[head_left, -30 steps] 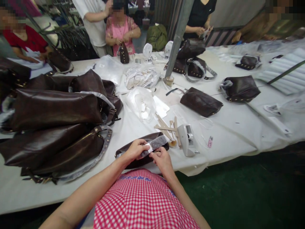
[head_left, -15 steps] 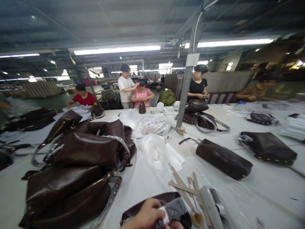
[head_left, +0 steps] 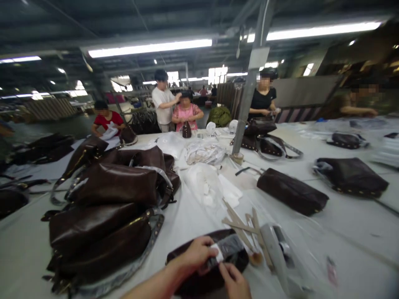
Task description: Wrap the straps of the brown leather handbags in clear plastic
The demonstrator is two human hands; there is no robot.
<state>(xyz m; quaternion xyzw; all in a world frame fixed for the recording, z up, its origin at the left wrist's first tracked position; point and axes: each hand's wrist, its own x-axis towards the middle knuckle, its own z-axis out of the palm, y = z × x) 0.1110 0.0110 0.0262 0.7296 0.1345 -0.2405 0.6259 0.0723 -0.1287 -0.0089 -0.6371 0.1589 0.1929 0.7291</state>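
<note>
Camera view sits higher than a second ago. Dark bag (head_left: 199,285) lies by tabletop's (head_left: 358,220) near edge; left hand's (head_left: 199,251) grip pinches plastic-wrapped strap (head_left: 233,244); right hand's (head_left: 235,281) grip, near white label (head_left: 219,253), indeterminate.

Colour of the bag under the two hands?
The bag is dark brown; it shows best in the head view, the only one.

Leather-like bag (head_left: 199,286), shiny plastic film (head_left: 232,244)
</note>
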